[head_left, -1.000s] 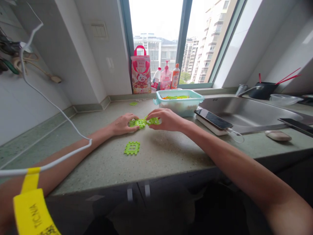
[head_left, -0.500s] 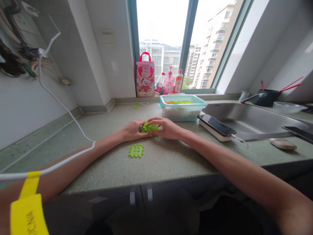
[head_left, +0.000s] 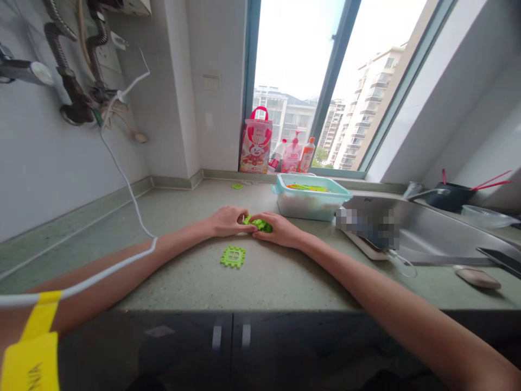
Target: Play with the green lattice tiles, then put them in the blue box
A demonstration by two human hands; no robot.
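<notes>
Both hands meet over the grey-green counter around a cluster of green interlocking plastic toy pieces (head_left: 261, 224). My left hand (head_left: 228, 221) pinches its left edge between thumb and fingers. From the other side, my right hand (head_left: 280, 229) curls around the cluster, hiding part of it, so how the pieces join cannot be made out. Just in front of the hands, a flat square green piece (head_left: 233, 256) with notched edges and a window-like grid lies on the counter. Another small green piece (head_left: 237, 186) lies near the back wall.
A light-blue tub (head_left: 311, 203) with colourful pieces stands behind my right hand. To its right are a phone on a white block (head_left: 368, 241), the steel sink (head_left: 423, 239) and a soap-like oval object (head_left: 477, 277). A white cable (head_left: 129, 190) hangs across my left forearm.
The camera view has tilted and shifted, so the scene sits lower and further right. My right hand has closed lower around the green cluster, and the cluster looks turned flatter.
</notes>
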